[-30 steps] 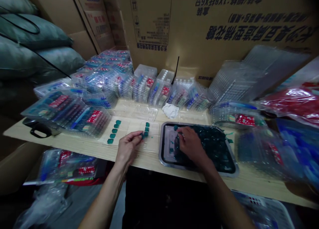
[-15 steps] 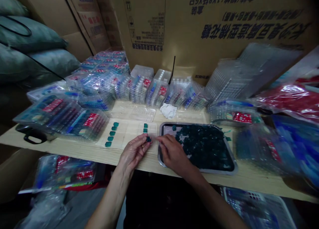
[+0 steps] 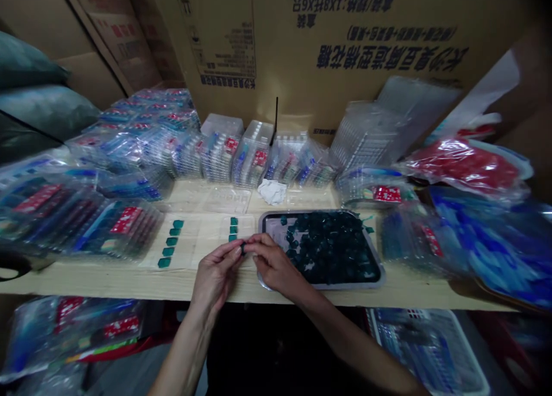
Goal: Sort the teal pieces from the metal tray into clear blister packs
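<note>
A small dark-teal piece (image 3: pixel 242 247) is pinched in the fingers (image 3: pixel 235 248) of my left hand (image 3: pixel 214 275), above the front edge of the desk (image 3: pixel 107 284). My right hand (image 3: pixel 273 264) meets it from the other side, fingertips pressed together against it; whether they grip too, I can't tell. The piece looks light, stiff and slick, easily dropped; best held by opposite edges. Just ahead, a short column of matching pieces (image 3: pixel 233 229) lies on a pale sheet (image 3: pixel 202 243), with a longer column (image 3: pixel 170 241) to its left. To the right, a metal tray (image 3: pixel 321 287) holds a dark heap of pieces (image 3: pixel 332 246). Open room: the bare desk strip along the front edge.
</note>
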Tool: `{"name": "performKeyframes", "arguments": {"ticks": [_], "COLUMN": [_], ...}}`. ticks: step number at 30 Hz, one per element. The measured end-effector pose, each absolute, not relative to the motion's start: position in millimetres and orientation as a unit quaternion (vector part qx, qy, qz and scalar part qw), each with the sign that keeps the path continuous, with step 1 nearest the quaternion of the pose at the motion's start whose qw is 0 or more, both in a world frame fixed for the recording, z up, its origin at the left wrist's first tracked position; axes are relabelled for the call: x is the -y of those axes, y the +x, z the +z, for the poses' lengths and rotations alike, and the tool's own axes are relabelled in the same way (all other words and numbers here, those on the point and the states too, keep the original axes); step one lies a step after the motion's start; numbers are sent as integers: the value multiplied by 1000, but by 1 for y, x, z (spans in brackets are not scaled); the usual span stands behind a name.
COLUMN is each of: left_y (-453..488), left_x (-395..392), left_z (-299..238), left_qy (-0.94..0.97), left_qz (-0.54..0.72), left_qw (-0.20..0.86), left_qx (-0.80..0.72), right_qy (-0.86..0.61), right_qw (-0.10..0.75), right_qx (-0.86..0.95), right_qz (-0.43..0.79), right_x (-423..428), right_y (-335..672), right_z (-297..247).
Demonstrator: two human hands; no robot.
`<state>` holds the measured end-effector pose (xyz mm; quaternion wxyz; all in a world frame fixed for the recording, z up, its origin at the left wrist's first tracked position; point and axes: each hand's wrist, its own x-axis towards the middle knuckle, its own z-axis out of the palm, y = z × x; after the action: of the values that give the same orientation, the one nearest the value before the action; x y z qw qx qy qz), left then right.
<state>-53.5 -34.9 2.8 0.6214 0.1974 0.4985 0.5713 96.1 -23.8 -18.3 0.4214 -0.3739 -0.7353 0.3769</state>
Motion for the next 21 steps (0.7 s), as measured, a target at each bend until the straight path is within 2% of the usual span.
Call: {"name": "performKeyframes", "arguments": {"ticks": [5, 7, 9, 12, 15, 18, 21], "left_y": [-67, -80, -95, -111, -110, -104, -103], "left_x": [34, 30, 25, 20, 17, 13, 10], "left_z": [-1, -1, -1, -1, -8, -19, -27], "left_qy": [295, 343, 405, 507, 580, 636, 671], "left_qz": [552, 559, 567, 533, 472, 426, 393], "left_qw": [556, 482, 389, 304, 297, 299, 300], "left_qx": [-548, -581, -603, -605, -594, -570, -553], "right_qy": [-370, -382, -470, -587, -581, -578, -587], "right_qw": [349, 335, 301, 169, 61, 41, 67], "right_qx": [792, 798, 792, 786, 810, 814, 805], "right_qz": [337, 324, 247, 97, 43, 40, 52], "right_x": [17, 8, -1, -12, -14, -13, -11], "right_y": [106, 121, 138, 161, 170, 169, 168], "right_z": [-14, -11, -8, -7, -11, -15, -17]}}
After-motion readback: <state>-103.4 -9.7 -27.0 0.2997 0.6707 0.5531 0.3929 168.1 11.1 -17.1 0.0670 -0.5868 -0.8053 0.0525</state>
